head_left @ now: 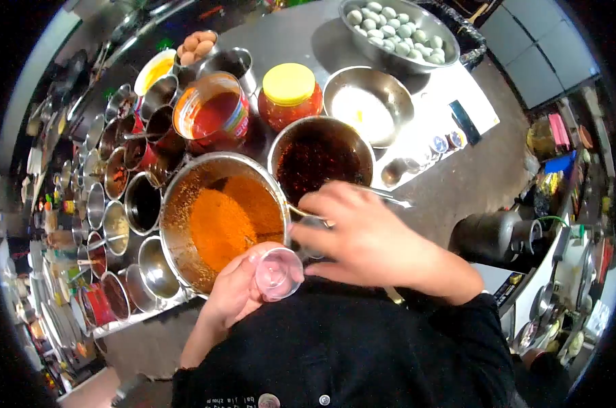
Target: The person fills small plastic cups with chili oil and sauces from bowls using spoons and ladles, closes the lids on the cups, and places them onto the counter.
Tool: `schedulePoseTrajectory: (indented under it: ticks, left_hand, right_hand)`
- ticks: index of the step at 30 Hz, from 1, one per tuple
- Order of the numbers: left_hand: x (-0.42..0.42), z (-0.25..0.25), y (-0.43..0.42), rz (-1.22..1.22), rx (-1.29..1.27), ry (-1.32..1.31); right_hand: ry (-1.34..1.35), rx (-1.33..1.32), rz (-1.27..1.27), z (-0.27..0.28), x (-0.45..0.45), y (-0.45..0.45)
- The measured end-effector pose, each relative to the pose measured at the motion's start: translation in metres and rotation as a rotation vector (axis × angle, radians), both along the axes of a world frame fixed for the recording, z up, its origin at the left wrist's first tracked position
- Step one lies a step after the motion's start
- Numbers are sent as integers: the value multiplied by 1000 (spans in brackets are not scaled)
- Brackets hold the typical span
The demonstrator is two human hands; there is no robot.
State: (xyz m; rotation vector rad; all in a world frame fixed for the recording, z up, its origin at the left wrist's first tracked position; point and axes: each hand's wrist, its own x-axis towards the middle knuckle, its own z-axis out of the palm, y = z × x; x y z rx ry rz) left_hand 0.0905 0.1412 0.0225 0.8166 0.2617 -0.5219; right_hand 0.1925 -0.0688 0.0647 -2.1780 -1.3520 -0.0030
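Note:
My left hand (236, 289) is closed around a small clear plastic cup (279, 275), tilted with its mouth facing up toward me. Right beside the cup is my right hand (362, 238), its fingers bent and apart; I see nothing clearly gripped in it. Under its fingers, part of a round shiny thing (313, 234) shows, mostly hidden. Just beyond my left hand stands a large steel pot (172, 251) with orange powder (219, 221). Behind my right hand is a steel bowl (275, 160) of dark red chili oil (318, 160), with a metal handle (389, 198) sticking out to the right.
A yellow-lidded jar (289, 85), an open tub of red sauce (216, 115) and a steel bowl (396, 88) stand farther back. A large basin (352, 34) holds pale eggs. Several seasoning pots crowd the left. A gas cylinder (488, 234) stands at right.

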Motion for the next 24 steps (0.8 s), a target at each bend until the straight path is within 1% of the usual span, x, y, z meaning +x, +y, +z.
schedulePoseTrajectory:
  ticks: [1,2,3,4,5,6,7,8,10,12,14,15,16,18,19,20,22,23,24]
  left_hand:
    - [-6,-1,9,3,1,-62]
    - [-12,-1,18,-17,-4,-87]
    - [-19,-2,27,54,-27,-61]
    - [-27,-4,36,128,-52,-35]
    - [-33,-11,44,110,-110,-135]
    - [-40,-14,51,103,-118,-144]
    - [-47,-17,58,124,-92,-146]
    - [-51,-18,64,147,-64,-146]
    - [-59,-17,73,145,-95,-157]
    - [-68,-18,83,166,-136,-156]
    - [-73,-19,90,185,-132,-130]
    - [-74,-20,93,196,-131,-110]
    - [-75,-21,95,195,-130,-111]
    - [-76,-21,96,230,-130,-69]
    - [-75,-22,96,228,-131,-71]
    - [-74,-22,95,228,-143,-79]
    - [-72,-23,93,230,-160,-92]
    - [-71,-23,92,249,-174,-77]
    - [-70,-23,91,270,-186,-60]
  right_hand:
    - [64,49,-65,1,3,-7]
    - [137,128,-187,3,6,-19]
    - [165,172,-424,-10,9,-33]
    - [123,76,-756,-13,13,-45]
    - [116,-34,-1018,-28,17,-58]
    - [10,-39,-1179,-53,20,-70]
    - [318,-162,-1228,-66,24,-83]
    - [311,-159,-1235,-81,21,-84]
    - [604,294,-1252,-95,13,-75]
    - [609,275,-1277,-99,7,-61]
    - [484,553,-1324,-101,2,-41]
    - [456,631,-1317,-99,0,-32]
    - [457,633,-1317,-95,-2,-27]
    - [336,608,-1245,-89,-3,-17]
    - [209,638,-1200,-89,-2,-9]
    - [206,638,-1200,-85,-2,-1]
    - [353,785,-1128,-72,0,14]
    - [390,806,-1064,-77,5,17]
    - [340,664,-1030,-70,3,25]
